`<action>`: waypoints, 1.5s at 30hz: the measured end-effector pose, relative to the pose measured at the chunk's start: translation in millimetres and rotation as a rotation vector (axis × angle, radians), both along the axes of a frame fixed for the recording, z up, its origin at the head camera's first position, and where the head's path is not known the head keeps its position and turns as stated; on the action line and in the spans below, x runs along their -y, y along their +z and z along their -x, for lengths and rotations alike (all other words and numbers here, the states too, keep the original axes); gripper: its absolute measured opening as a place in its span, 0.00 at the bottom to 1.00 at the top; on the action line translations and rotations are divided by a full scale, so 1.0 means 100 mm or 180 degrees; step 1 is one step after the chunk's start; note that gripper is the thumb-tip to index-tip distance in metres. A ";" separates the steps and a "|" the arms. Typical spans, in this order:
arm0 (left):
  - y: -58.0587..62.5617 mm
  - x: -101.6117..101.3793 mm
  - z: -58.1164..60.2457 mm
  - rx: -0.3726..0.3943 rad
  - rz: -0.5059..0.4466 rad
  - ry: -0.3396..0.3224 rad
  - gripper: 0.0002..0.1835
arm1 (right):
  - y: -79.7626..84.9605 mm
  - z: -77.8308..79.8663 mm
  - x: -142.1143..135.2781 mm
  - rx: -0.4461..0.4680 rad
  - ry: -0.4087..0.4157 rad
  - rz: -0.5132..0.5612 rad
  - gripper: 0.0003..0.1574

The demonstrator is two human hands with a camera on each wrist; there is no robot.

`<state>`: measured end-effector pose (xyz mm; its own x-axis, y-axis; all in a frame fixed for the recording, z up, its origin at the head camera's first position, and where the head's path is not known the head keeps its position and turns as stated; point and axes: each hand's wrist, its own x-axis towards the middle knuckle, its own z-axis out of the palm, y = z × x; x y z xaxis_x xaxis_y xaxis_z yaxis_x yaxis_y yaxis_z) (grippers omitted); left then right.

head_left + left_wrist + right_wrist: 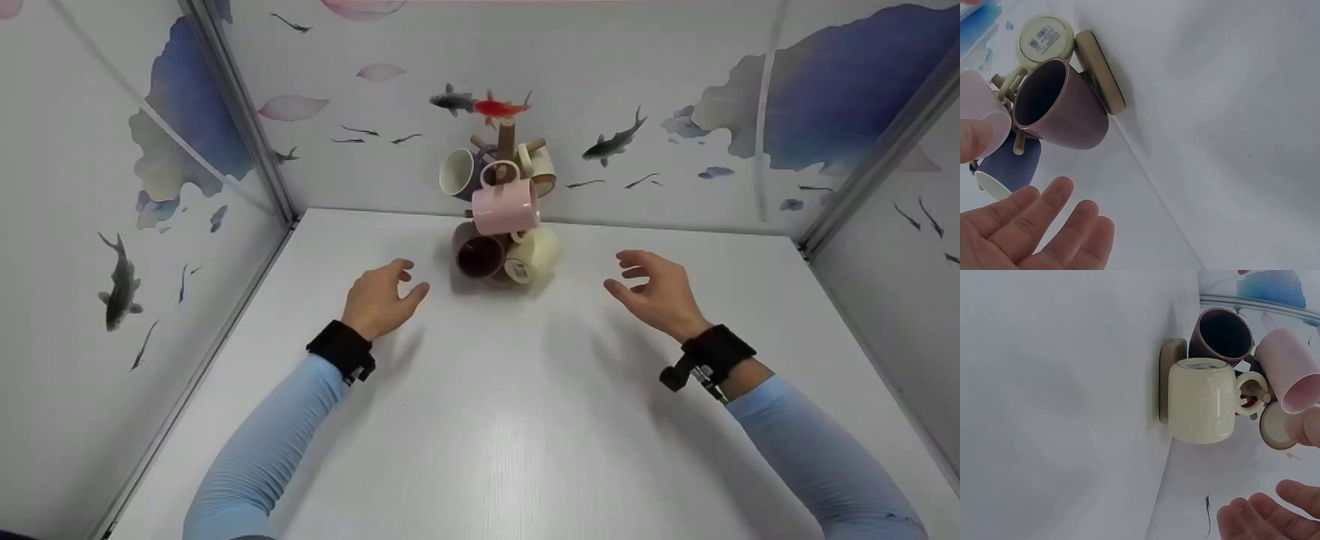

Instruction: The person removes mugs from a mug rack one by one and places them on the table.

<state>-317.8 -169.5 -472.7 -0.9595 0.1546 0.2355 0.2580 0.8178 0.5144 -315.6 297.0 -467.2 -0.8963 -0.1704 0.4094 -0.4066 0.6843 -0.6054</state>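
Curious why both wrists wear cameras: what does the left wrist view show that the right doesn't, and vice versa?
Only the left wrist view shows the left hand close up and the dark blue mug's white inside. Only the right shows the right hand close up and the brown-rimmed mug. Both show the pink mug, purple mug, cream mug and wooden base.

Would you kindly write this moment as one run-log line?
wooden rack: pink mug, cream mug and three more on it | left hand: empty, touching no mug | right hand: empty, touching no mug
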 end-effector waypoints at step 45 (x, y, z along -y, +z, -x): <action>0.96 -0.79 0.41 -0.0468 -0.0206 -0.0256 0.24 | 0.59 0.41 0.59 0.0127 0.0054 0.0730 0.31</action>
<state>-359.0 -90.9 -376.4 -0.8992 0.2094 0.3843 0.3975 0.7580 0.5171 -356.8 237.9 -408.3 -0.9103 -0.0921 0.4035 -0.3895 0.5203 -0.7600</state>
